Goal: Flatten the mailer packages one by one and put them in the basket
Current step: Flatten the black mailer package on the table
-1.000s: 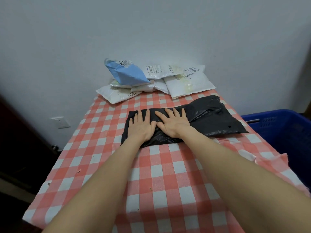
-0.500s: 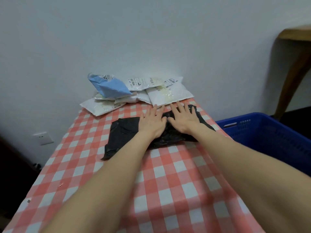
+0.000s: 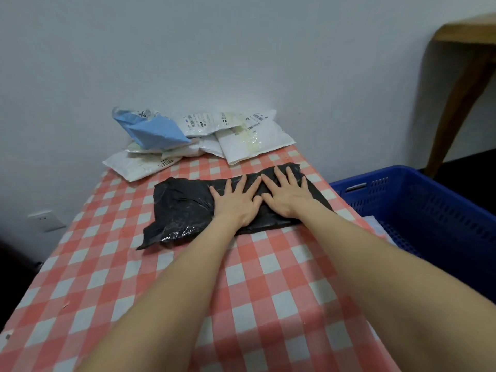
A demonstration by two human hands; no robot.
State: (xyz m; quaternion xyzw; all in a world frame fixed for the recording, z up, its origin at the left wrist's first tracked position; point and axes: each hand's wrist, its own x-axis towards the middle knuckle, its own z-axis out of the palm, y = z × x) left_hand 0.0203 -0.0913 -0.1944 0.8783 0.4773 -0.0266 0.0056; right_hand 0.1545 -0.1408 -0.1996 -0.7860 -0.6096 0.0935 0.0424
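Head camera looks forward, down over table

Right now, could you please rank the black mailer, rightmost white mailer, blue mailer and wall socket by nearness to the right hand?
1. Black mailer, pressed under the right hand.
2. Rightmost white mailer, just beyond.
3. Blue mailer, back left.
4. Wall socket, far left.
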